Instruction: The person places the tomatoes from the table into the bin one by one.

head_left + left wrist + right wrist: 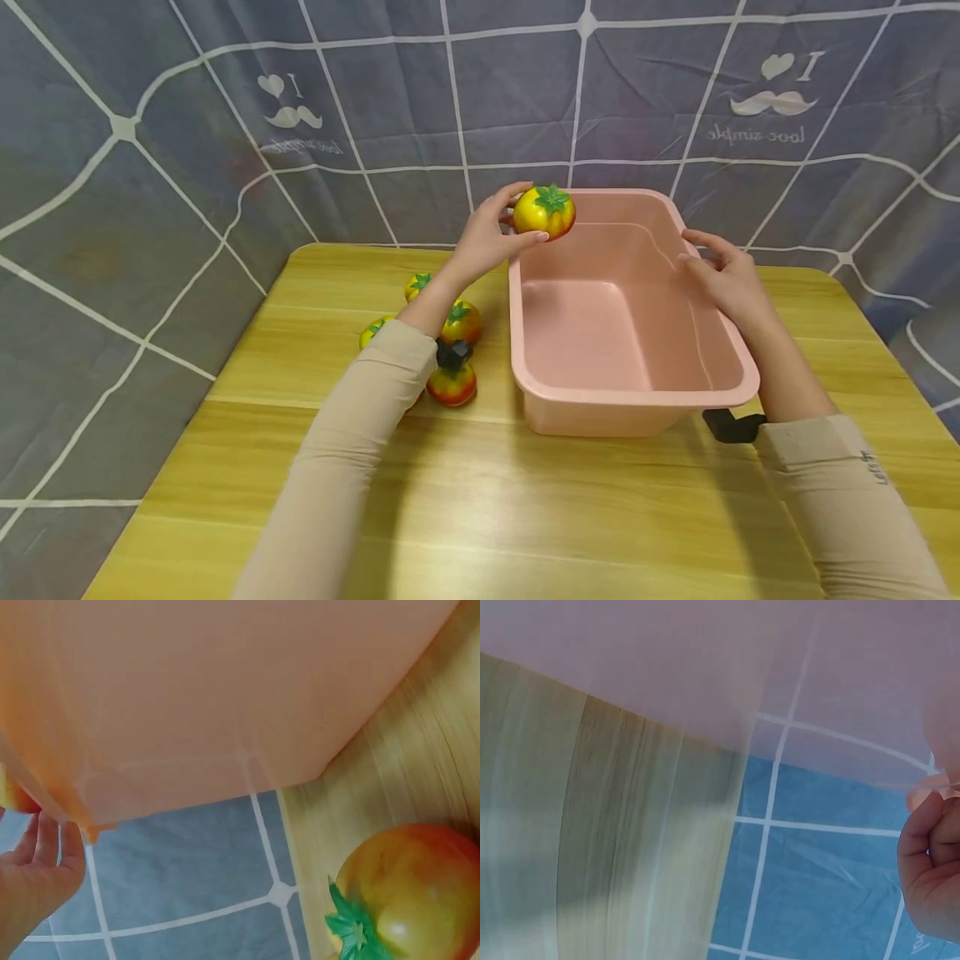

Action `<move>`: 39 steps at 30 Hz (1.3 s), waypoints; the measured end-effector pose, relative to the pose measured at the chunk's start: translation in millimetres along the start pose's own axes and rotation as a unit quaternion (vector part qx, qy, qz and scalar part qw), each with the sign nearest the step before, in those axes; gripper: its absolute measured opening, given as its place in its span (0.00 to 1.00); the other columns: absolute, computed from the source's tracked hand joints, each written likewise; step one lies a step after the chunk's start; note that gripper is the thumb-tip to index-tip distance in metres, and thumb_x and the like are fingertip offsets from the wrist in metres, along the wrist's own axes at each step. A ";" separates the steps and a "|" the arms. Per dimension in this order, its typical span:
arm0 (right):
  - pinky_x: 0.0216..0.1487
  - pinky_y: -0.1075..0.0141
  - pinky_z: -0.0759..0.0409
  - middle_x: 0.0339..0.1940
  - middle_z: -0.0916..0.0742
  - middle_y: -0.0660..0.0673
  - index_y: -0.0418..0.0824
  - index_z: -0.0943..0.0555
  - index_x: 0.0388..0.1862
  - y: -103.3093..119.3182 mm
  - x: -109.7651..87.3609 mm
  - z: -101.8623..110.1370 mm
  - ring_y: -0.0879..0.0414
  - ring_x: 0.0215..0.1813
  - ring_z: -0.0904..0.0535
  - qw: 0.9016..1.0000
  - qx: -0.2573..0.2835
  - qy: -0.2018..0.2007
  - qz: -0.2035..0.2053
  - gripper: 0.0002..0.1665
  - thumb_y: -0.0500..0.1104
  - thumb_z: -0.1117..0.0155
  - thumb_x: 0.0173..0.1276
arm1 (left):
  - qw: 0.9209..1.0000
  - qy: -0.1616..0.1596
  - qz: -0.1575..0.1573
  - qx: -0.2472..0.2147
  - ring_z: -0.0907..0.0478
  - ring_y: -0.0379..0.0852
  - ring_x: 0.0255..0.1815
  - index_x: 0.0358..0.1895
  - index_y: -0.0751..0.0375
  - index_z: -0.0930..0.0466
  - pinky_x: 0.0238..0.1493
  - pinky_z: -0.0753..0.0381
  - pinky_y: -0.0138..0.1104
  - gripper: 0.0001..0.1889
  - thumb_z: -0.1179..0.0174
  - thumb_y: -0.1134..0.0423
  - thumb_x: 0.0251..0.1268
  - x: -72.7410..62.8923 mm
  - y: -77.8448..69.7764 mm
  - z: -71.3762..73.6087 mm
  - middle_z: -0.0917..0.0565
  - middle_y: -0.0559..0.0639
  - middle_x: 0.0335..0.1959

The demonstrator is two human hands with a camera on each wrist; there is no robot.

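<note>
My left hand (486, 237) holds a yellow and red artificial tomato (536, 215) with a green leafy top, thumb on the near side and fingers behind. It is raised at the far left corner of a pink plastic basin (592, 421), overlapping the rim in the head view. On the basin's right side, my right hand (726, 279) grips the rim, its thumb over the inner edge. In the right wrist view, the curled fingers (916, 847) show at that rim. The basin's inside floor (585, 333) is bare.
Several more tomatoes (452, 385) lie on the wooden table (465, 517) left of the basin, partly hidden by my left forearm. One tomato (420, 892) shows large in the left wrist view. A grey checked cloth (517, 100) hangs behind and beside the table.
</note>
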State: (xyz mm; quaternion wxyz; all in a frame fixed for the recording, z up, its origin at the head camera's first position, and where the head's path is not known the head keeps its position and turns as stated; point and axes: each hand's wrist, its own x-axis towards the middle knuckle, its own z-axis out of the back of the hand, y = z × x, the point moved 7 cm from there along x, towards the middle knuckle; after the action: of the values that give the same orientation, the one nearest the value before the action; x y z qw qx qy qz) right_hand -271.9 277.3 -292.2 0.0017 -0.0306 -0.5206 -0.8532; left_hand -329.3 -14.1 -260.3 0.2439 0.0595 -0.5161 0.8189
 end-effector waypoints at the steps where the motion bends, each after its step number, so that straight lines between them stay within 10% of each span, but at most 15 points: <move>1: 0.26 0.74 0.21 0.28 0.19 0.66 0.39 0.37 0.69 -0.3 0.3 -0.7 0.69 0.25 0.21 1.000 0.000 0.000 0.000 0.33 0.50 0.46 0.69 | 1.000 -0.002 -0.001 0.007 0.27 0.48 0.46 0.64 0.60 0.33 0.45 0.27 0.31 0.31 0.33 0.62 0.56 0.3 0.9 -0.6 0.26 0.56 0.55; 20: 0.25 0.74 0.22 0.25 0.18 0.66 0.38 0.36 0.68 0.5 0.1 -2.0 0.69 0.25 0.20 0.999 0.033 -0.001 0.001 0.31 0.47 0.45 0.69 | 0.999 0.050 0.005 0.009 0.29 0.50 0.57 0.60 0.59 0.29 0.56 0.28 0.39 0.24 0.38 0.60 0.61 -19.7 10.0 21.1 0.28 0.54 0.58; 39: 0.24 0.75 0.23 0.24 0.18 0.66 0.42 0.35 0.69 0.9 0.3 -2.5 0.69 0.24 0.21 0.999 0.047 0.007 -0.017 0.31 0.45 0.44 0.68 | 0.993 0.050 0.104 0.034 0.34 0.55 0.60 0.61 0.61 0.31 0.57 0.34 0.50 0.23 0.41 0.62 0.64 -109.8 65.2 113.1 0.30 0.55 0.62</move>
State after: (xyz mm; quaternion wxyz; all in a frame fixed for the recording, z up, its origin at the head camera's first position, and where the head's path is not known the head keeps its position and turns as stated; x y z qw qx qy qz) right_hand -272.3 274.7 -292.6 -0.0077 -0.0154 -0.5608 -0.8278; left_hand -280.9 -172.8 -299.8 0.1812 -0.0274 -0.4786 0.8587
